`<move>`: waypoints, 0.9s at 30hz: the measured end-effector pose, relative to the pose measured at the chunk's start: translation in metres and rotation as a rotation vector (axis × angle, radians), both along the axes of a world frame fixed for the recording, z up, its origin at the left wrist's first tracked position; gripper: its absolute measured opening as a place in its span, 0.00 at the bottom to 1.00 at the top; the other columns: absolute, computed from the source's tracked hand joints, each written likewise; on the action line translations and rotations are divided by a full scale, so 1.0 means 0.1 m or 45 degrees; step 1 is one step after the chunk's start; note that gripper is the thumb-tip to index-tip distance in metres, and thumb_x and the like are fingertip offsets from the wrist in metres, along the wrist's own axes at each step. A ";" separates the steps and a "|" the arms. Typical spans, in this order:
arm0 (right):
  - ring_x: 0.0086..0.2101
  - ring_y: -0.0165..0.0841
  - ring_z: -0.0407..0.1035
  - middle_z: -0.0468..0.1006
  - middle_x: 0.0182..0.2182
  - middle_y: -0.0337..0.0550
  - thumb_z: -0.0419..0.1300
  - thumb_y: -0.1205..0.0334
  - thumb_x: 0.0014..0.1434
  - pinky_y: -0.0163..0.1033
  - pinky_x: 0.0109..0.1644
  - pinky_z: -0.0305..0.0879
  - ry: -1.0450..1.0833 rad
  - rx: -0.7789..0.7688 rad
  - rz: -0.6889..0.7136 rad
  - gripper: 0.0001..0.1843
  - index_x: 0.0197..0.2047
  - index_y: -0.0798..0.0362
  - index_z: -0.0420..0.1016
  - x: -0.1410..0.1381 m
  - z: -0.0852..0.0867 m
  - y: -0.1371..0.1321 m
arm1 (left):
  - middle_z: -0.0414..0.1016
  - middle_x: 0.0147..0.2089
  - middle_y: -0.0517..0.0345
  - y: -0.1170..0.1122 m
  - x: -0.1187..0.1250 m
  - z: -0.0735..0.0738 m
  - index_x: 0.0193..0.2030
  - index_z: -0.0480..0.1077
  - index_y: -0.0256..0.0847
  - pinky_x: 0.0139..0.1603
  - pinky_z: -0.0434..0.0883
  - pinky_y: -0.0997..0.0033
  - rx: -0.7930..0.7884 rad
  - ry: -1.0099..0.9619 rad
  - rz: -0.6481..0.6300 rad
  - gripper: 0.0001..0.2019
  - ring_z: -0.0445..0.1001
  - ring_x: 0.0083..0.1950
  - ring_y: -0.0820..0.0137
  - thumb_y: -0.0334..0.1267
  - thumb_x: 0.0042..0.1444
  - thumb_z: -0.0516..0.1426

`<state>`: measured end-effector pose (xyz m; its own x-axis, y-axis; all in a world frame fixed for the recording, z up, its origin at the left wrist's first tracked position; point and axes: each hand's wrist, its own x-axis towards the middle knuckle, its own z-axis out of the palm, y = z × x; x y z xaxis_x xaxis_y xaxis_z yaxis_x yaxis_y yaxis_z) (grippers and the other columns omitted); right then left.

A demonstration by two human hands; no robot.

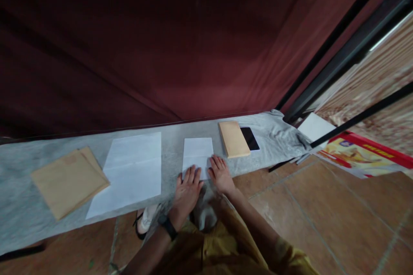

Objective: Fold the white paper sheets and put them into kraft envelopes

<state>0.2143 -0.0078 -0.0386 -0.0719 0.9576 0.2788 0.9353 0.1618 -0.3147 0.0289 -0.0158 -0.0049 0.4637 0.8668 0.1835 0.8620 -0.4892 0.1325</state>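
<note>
A small folded white sheet (197, 151) lies on the grey cloth-covered table (171, 137) in front of me. My left hand (187, 189) rests flat at the sheet's near left corner, fingers stretched out. My right hand (220, 173) lies flat by the sheet's near right edge, fingers spread and touching it. Neither hand holds anything. A black watch (167, 226) is on my left wrist.
A larger white sheet (131, 171) lies left of the folded one, with brown envelopes (68, 182) further left. A tan envelope (233, 138) and a black phone (249, 138) lie to the right. A red printed box (361, 154) sits beyond the table end. The floor is tiled.
</note>
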 end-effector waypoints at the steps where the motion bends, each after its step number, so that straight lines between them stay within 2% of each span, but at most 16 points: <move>1: 0.69 0.46 0.56 0.63 0.69 0.55 0.51 0.58 0.72 0.56 0.71 0.54 0.003 0.002 -0.032 0.27 0.70 0.57 0.64 0.00 -0.01 -0.07 | 0.65 0.71 0.42 0.00 0.02 0.01 0.67 0.66 0.40 0.66 0.62 0.40 -0.012 -0.035 0.015 0.22 0.64 0.70 0.51 0.40 0.70 0.48; 4: 0.68 0.46 0.56 0.64 0.69 0.56 0.51 0.59 0.72 0.57 0.71 0.52 0.026 -0.001 -0.120 0.27 0.70 0.57 0.63 -0.04 -0.01 -0.13 | 0.67 0.70 0.44 0.05 0.03 -0.02 0.64 0.69 0.42 0.66 0.63 0.39 -0.064 -0.218 0.079 0.20 0.67 0.68 0.51 0.40 0.68 0.50; 6: 0.68 0.46 0.57 0.66 0.68 0.56 0.51 0.59 0.71 0.57 0.71 0.52 0.048 -0.002 -0.147 0.26 0.69 0.57 0.65 -0.08 0.00 -0.09 | 0.67 0.70 0.45 0.14 0.01 -0.08 0.61 0.72 0.42 0.66 0.64 0.42 -0.101 -0.432 0.162 0.19 0.67 0.67 0.52 0.36 0.66 0.52; 10: 0.66 0.45 0.60 0.68 0.66 0.55 0.53 0.60 0.70 0.55 0.71 0.54 0.084 0.001 -0.124 0.25 0.67 0.57 0.67 -0.14 0.01 0.04 | 0.66 0.68 0.42 0.39 -0.08 -0.20 0.57 0.74 0.39 0.65 0.69 0.52 -0.180 -1.028 0.487 0.21 0.68 0.66 0.56 0.29 0.56 0.55; 13: 0.65 0.42 0.62 0.70 0.65 0.53 0.54 0.62 0.70 0.52 0.70 0.56 0.110 0.025 -0.065 0.24 0.66 0.56 0.68 -0.13 0.00 0.11 | 0.74 0.56 0.48 0.49 -0.10 -0.23 0.51 0.76 0.39 0.60 0.73 0.57 -0.320 -1.416 0.646 0.24 0.75 0.55 0.62 0.26 0.46 0.56; 15: 0.65 0.42 0.63 0.70 0.65 0.53 0.53 0.63 0.70 0.52 0.70 0.57 0.128 0.057 -0.023 0.23 0.66 0.56 0.69 -0.12 0.01 0.14 | 0.78 0.48 0.53 0.49 -0.08 -0.22 0.49 0.77 0.39 0.54 0.74 0.61 -0.448 -1.661 0.666 0.24 0.77 0.47 0.65 0.27 0.42 0.55; 18: 0.65 0.42 0.63 0.69 0.66 0.53 0.51 0.62 0.70 0.53 0.69 0.59 0.143 0.111 0.023 0.24 0.67 0.55 0.68 -0.09 0.05 0.16 | 0.79 0.42 0.56 0.45 -0.03 -0.17 0.47 0.77 0.38 0.47 0.75 0.66 -0.585 -1.929 0.658 0.24 0.77 0.41 0.68 0.31 0.39 0.54; 21: 0.67 0.44 0.59 0.66 0.68 0.54 0.49 0.61 0.71 0.55 0.69 0.58 0.121 0.140 0.068 0.25 0.69 0.55 0.65 -0.09 0.13 0.18 | 0.79 0.39 0.57 0.46 -0.01 -0.13 0.45 0.77 0.38 0.43 0.74 0.68 -0.565 -1.980 0.725 0.24 0.76 0.39 0.69 0.32 0.37 0.54; 27: 0.69 0.41 0.55 0.63 0.70 0.50 0.50 0.56 0.73 0.53 0.71 0.55 0.021 0.085 0.245 0.25 0.69 0.53 0.65 -0.18 0.19 0.17 | 0.79 0.38 0.56 0.62 -0.04 -0.08 0.45 0.76 0.37 0.42 0.74 0.67 -0.500 -1.756 0.779 0.24 0.76 0.37 0.68 0.30 0.39 0.52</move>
<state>0.1960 0.0090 -0.0198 -0.2467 0.9061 0.3438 0.8798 0.3581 -0.3125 0.0248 0.0461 -0.0129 -0.2947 0.9479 -0.1208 0.0185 0.1321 0.9911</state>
